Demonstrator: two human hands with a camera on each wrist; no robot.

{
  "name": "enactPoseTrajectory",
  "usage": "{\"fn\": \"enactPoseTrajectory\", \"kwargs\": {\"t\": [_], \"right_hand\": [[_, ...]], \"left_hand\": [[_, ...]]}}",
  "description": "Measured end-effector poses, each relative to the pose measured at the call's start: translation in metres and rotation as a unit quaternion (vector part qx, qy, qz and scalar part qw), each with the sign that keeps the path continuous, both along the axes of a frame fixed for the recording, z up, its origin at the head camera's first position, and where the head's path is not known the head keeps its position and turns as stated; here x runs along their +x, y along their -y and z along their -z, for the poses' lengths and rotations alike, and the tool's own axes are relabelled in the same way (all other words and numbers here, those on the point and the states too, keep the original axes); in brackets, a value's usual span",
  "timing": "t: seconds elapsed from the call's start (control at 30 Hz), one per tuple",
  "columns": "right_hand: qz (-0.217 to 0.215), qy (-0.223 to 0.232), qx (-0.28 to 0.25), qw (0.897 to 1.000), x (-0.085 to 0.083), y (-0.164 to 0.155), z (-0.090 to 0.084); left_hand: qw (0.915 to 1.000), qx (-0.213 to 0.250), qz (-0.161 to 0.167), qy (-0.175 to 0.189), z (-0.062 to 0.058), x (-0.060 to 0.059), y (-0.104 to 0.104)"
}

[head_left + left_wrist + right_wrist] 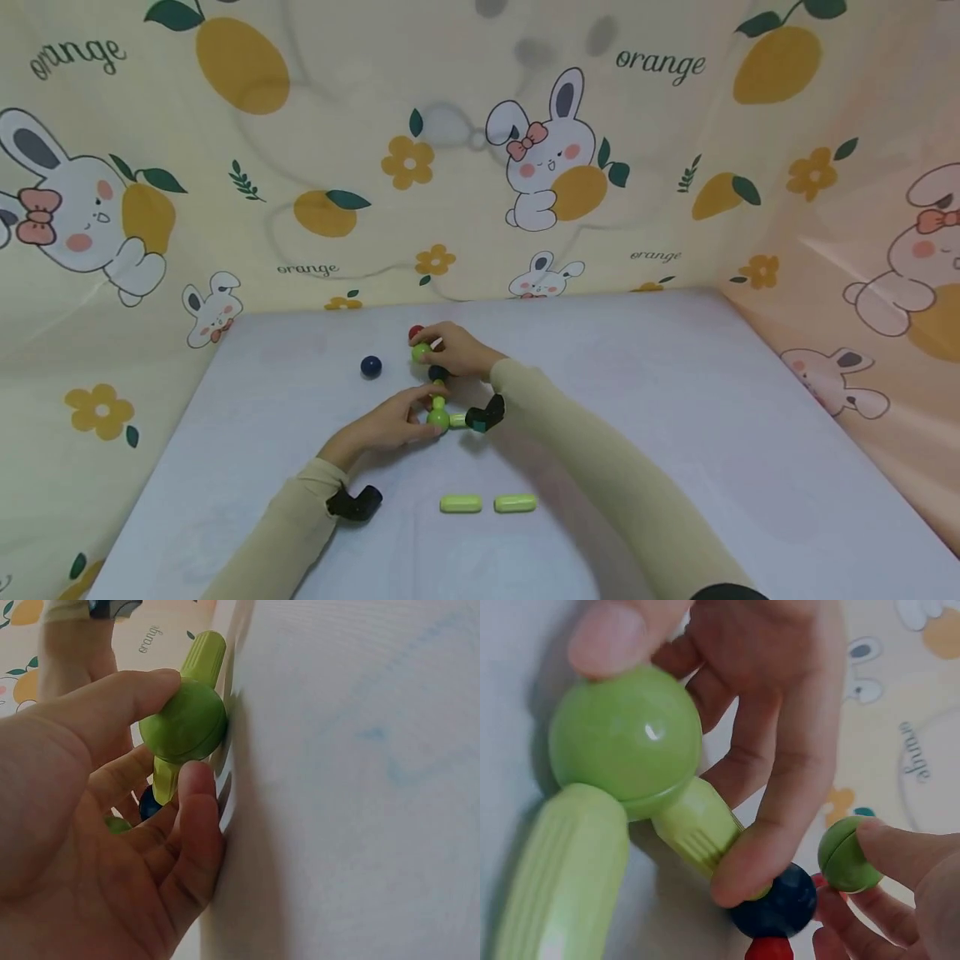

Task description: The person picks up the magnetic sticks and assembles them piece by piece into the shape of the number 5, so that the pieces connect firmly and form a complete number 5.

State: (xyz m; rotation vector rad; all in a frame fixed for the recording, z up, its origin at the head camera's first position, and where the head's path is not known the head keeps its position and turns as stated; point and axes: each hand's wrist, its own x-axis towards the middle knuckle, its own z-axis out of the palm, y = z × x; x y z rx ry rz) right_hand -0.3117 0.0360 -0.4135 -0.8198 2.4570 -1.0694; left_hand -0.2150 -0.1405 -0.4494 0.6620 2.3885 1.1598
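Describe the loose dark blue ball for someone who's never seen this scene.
In the head view, find the white tabletop below the bunny-print backdrop. Just beyond the left hand and left of the right hand sits the loose dark blue ball. It stands apart, whereas the other dark blue ball is joined to a light green rod.

Four green rods (461,503), two green balls (626,742), two dark blue balls (371,367) (red pieces (769,949) too, their number unclear).
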Motion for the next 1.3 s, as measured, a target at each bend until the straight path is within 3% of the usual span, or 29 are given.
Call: {"fn": "enactPoseTrajectory", "kwargs": {"t": [0.27,0.93,1.07,1.3], "right_hand": [[-0.002,-0.045,-0.04,0.998,0.017,-0.027,-0.003],[0.005,-0.038,-0.069,0.997,0.083,-0.097,-0.003],[-0.003,-0.026,-0.06,0.998,0.087,-0.109,0.005],[-0.031,0.019,-0.048,0.998,0.078,-0.124,0.02]], "left_hand": [[0.9995,-0.014,-0.019,0.02,0.004,0.002,-0.001],[0.9988,-0.024,-0.034,0.025,0.0,0.002,-0.004],[0.9989,-0.021,-0.031,0.027,0.002,0.002,-0.004],[0.9989,-0.016,-0.038,0.024,0.002,0.001,-0.006]]}}
